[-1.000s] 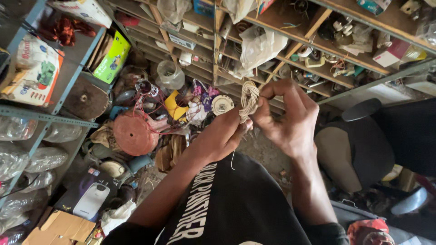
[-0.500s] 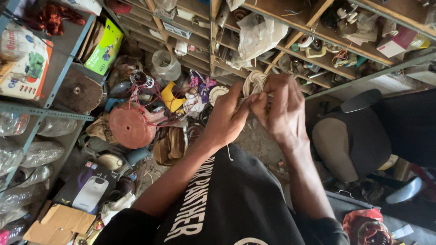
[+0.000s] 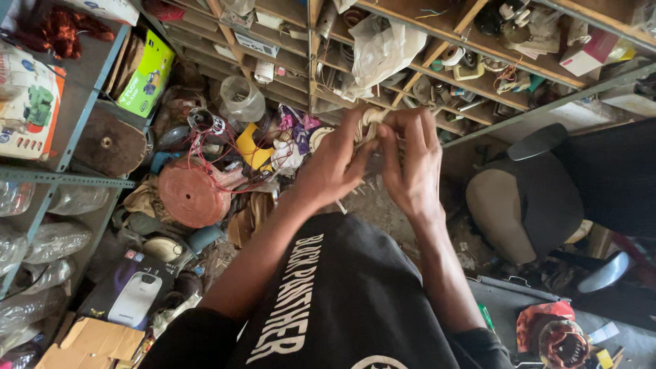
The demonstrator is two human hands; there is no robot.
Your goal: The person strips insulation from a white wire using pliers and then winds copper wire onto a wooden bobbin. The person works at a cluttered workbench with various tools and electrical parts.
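Item: pale cord coil (image 3: 372,116), at 12 o'clock in my view, pinched from both sides by left hand (image 3: 335,167) and right hand (image 3: 410,160), fingertips pressed together, keeping its loops gathered; red spool (image 3: 191,195) at 9 o'clock.

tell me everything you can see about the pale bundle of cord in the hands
The pale cream bundle of thin cord looks like string or fine wire wound into a small coil. Only its top shows; the rest is hidden by fingers. The left hand and right hand both pinch it, held up in front of the cluttered wooden shelves. A short loose strand seems to hang below the left wrist.
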